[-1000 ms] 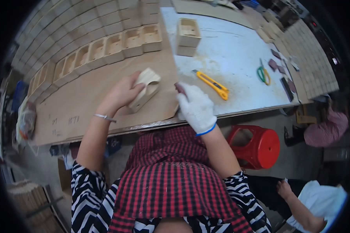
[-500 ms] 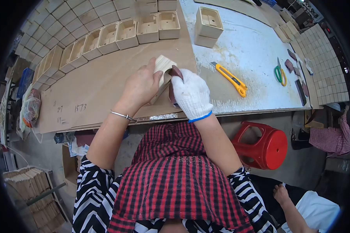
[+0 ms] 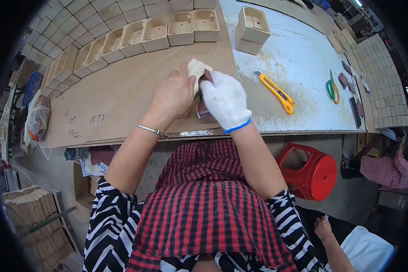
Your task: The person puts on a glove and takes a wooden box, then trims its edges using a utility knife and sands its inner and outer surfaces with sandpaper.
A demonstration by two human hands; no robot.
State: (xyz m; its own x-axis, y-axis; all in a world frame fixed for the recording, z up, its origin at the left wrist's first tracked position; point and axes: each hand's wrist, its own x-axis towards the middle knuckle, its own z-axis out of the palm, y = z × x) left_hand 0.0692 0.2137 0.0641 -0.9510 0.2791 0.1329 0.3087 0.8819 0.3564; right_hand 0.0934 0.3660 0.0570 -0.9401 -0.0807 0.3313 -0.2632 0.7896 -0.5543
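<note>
My bare left hand (image 3: 173,96) grips a small pale wooden box (image 3: 196,69) by its side, holding it tilted above the cardboard-covered bench. My right hand (image 3: 226,99), in a white knitted glove with a blue cuff, is closed on a reddish-brown piece of sandpaper (image 3: 207,75) and presses it to the box's right edge. Much of the box lies behind my fingers. Under my right hand, close to the bench edge, another reddish-brown piece (image 3: 204,110) shows partly.
Rows of wooden boxes (image 3: 156,34) line the bench's back left. Two stacked boxes (image 3: 253,29), a yellow utility knife (image 3: 277,93) and scissors (image 3: 333,89) lie to the right. A red stool (image 3: 319,177) stands below. A co-worker's arm (image 3: 333,245) appears at lower right.
The view has shifted slightly, so the bench things sit further right. The wooden box has turned in my left hand, showing less of its hollow. My right hand stays against it with the sandpaper.
</note>
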